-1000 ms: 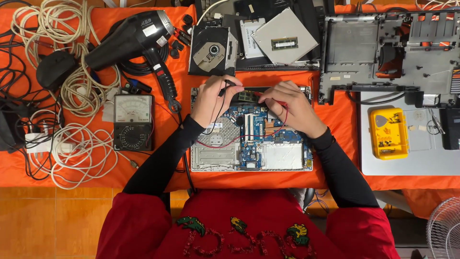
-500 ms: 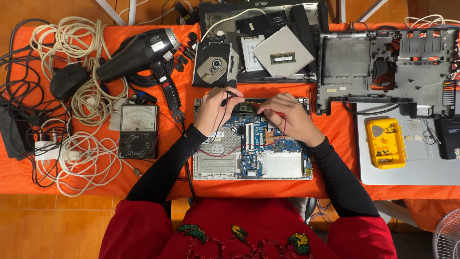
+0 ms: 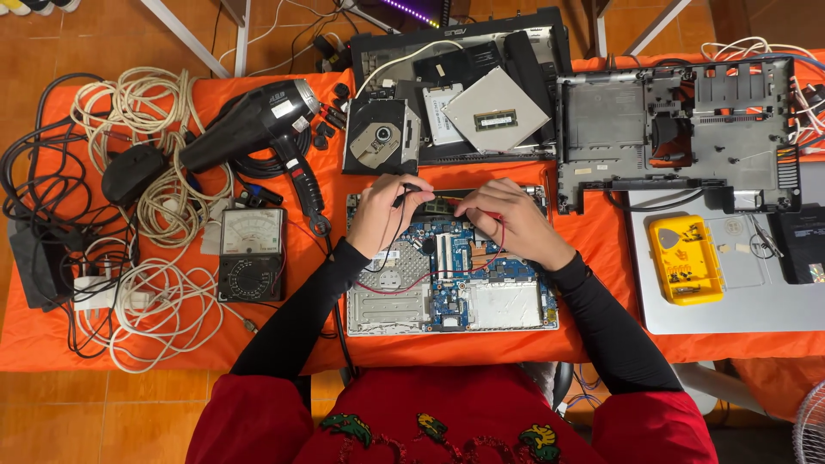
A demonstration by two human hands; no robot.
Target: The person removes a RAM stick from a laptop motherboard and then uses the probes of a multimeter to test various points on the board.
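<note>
I have both hands over the open laptop base with its blue circuit board (image 3: 451,275), which lies flat on the orange tablecloth (image 3: 601,241) straight ahead of me at six o'clock. My left hand (image 3: 382,215) is pinched on a thin black test probe (image 3: 411,191), thumb and forefinger closed round its shaft, tip aimed toward the top edge of the board. My right hand (image 3: 507,222) is curled over a thin red test probe (image 3: 481,212); the fingers look closed on it, though my knuckles hide most of the grip. The red and black leads (image 3: 404,288) trail across the board toward nine o'clock, where the black analogue meter with a pale dial (image 3: 251,253) sits.

I judge the probes light, stiff and a little slick, best held low on the shaft like a pen, so the tips don't skate across solder points. The board looks rigid but fragile; I'd press only with the tips and, if it needs steadying, hold the grey metal frame at its edges. The soft leads could drag or snag.

At ten o'clock lies a black hot-air gun (image 3: 249,125), beyond it coils of white cable (image 3: 129,112). At three o'clock is a small yellow plastic parts box (image 3: 683,258).
</note>
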